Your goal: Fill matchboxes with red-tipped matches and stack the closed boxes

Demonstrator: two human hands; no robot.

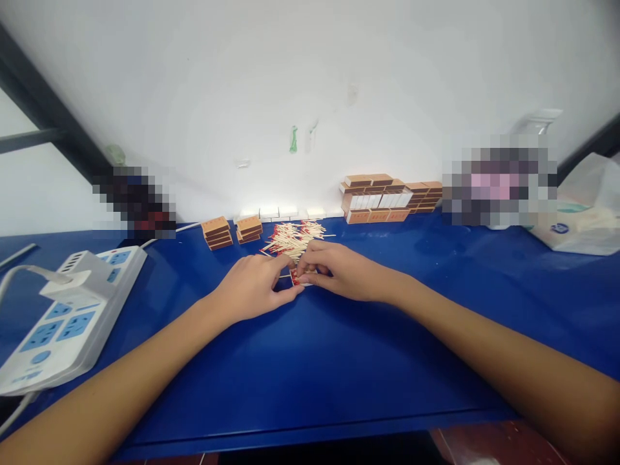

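A small matchbox tray (pixel 306 285) with red-headed matches (pixel 295 276) in it lies on the blue table, between my two hands. My left hand (pixel 256 284) steadies the tray's left end between thumb and forefinger. Over the tray, the curled fingers of my right hand (pixel 336 271) are pinched together at the matches; what sits between the fingertips is partly hidden. Just beyond my fingers is a loose pile of matches (pixel 290 240), its heads pointing different ways. One stray match (pixel 284 276) lies by my left fingers.
Matchboxes (pixel 216 234) form short stacks at the left of the pile. A larger matchbox stack (pixel 375 200) stands against the wall at right, with white trays (pixel 278 212) along the wall. A power strip (pixel 92 316) occupies the left; a plastic bag (pixel 581 213) sits far right.
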